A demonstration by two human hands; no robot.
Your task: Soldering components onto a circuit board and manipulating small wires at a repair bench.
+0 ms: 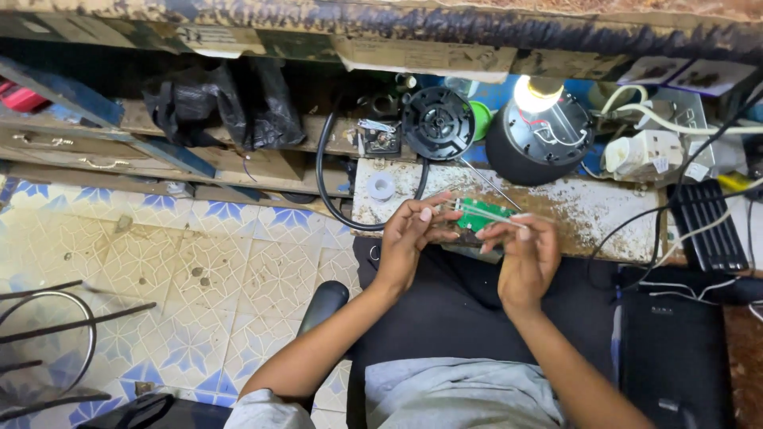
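Your left hand (409, 230) grips the green board (479, 214) above the surface (588, 208); your right hand (520, 250) pinches a thin wire (485, 208) onto it — work looks mid-way, casing (539, 135) open.

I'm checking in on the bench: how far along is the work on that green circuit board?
Already done: the black round housing stands opened with its wires showing, and its round black cover lies apart on the bench. In hand: the left hand steadies the green circuit board while the right hand holds a thin rod-like tool across it. Left: the board is still outside the housing, and the cover is still off.
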